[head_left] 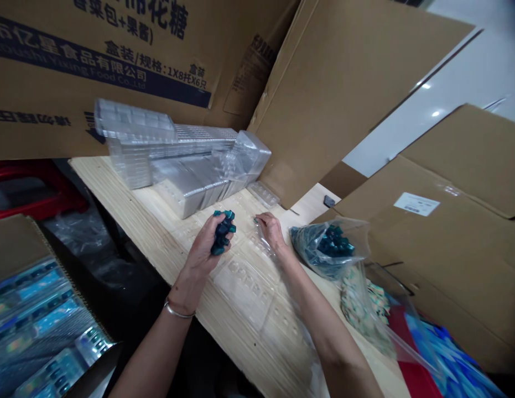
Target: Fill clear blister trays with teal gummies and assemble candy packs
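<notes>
At the far left, an open carton point(39, 235) is cut off by the picture's edge, so its full content is not visible. Next comes the left hand point(205, 240), above the table point(244, 345); its fingers are curled around a cluster of dark teal pieces point(222, 235), and the palm hides some of them, so I cannot count them. Between the forearms, clear trays point(243, 284) lie flat in a row, whose long axis runs from upper left to lower right. Their transparent borders are hard to distinguish, and the right forearm covers a part. The right hand point(270, 229) reaches toward the far side of this row, thumb and finger pinched together on a small teal piece point(256, 220); whether it touches a tray, I cannot tell. This hand is also the nearer one to the plastic bag point(315, 260) of similar pieces, just at its right.
</notes>
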### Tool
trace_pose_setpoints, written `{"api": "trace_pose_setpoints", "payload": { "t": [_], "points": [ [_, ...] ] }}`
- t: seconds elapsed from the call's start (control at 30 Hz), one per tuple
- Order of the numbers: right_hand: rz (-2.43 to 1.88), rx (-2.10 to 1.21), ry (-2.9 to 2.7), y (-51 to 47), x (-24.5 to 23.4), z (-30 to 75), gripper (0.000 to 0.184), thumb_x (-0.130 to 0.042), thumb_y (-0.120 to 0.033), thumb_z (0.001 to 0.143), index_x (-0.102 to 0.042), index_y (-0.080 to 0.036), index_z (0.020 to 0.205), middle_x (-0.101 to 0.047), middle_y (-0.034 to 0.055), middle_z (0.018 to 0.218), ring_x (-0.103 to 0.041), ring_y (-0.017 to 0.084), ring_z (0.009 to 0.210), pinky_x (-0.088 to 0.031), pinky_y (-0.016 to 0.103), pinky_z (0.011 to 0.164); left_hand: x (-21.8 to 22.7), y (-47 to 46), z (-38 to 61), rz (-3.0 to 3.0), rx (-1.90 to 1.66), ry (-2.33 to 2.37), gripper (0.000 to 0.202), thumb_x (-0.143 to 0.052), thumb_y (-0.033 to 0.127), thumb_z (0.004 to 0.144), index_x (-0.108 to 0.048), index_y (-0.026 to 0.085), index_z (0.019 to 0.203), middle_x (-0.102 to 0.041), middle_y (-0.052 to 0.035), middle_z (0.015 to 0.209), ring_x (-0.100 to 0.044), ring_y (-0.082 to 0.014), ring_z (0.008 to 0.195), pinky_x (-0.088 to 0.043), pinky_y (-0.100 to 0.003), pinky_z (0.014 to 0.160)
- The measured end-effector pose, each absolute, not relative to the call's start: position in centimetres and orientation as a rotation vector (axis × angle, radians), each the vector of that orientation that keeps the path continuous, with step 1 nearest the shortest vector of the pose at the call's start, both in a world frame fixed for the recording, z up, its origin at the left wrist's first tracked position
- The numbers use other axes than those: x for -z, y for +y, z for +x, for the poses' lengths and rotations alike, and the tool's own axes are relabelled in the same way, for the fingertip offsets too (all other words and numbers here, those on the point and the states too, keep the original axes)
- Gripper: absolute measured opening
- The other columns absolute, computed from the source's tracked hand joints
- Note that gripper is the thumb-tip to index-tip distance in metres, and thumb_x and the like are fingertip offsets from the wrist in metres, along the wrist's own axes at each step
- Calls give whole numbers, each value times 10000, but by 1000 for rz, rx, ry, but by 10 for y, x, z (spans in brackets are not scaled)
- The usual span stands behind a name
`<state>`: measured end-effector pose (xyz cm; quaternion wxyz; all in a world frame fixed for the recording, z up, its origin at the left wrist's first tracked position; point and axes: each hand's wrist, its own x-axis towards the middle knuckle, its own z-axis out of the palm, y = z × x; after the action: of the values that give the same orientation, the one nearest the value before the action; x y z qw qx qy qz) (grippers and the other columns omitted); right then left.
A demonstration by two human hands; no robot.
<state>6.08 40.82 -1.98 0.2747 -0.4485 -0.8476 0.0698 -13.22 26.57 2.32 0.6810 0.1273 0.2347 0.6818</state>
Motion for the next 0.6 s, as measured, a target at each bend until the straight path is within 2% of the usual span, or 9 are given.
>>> {"api": "trace_pose_setpoints", "payload": {
  "t": [0.17, 0.43, 0.6],
  "points": [
    [-1231, -144, -2262, 407, 18, 57, 233, -476, -202, 834, -691, -163, 914, -658, 95, 891, -594, 176, 817, -441, 268, 758, -22, 266, -132, 305, -1534, 527, 253, -651, 331, 679, -533, 157, 819, -536, 19, 718, -460, -29, 461, -249, -115, 321],
    [-1318, -100, -2350, 405, 16, 50, 231, -485, -155, 810, -714, -164, 778, -653, 94, 829, -585, 182, 760, -416, 260, 689, -22, 265, -132, 278, -1530, 531, 251, -664, 319, 657, -537, 160, 805, -541, 19, 707, -471, -32, 460, -256, -119, 322],
    [-1383, -21, -2424, 405, 17, 47, 250, -464, -115, 800, -706, -157, 754, -645, 73, 786, -574, 158, 732, -396, 231, 665, -23, 266, -132, 277, -1521, 539, 250, -664, 317, 655, -539, 153, 796, -540, 15, 705, -457, -28, 449, -245, -118, 317]
  ]
}}
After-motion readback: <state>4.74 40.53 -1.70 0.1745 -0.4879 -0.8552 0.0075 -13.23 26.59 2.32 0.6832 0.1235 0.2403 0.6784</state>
